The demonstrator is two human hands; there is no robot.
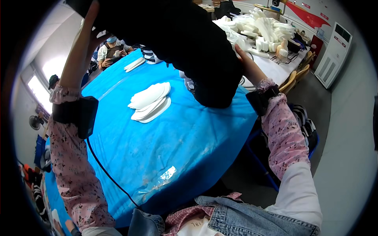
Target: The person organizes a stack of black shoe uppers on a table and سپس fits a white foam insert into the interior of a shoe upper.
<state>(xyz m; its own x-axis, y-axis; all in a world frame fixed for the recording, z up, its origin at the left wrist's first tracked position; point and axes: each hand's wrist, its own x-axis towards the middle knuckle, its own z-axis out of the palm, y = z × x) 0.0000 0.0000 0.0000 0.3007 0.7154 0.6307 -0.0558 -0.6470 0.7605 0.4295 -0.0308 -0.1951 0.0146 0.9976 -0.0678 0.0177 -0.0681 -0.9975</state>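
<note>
A large black thing is held up close in front of me across the top middle; its edge looks soft, but it is too dark to tell its kind. My left hand grips its upper left end, most fingers lost against the black. At its right side my right hand holds on, with the fingertips partly hidden. Below it, a fanned pile of white insoles lies on the blue-covered table. White-and-dark shoes show partly behind the black thing.
More thin white pieces lie farther back on the table. A second table at the back right carries a heap of white foam-like pieces. A person sits across the table. A black cable hangs from my left wrist band.
</note>
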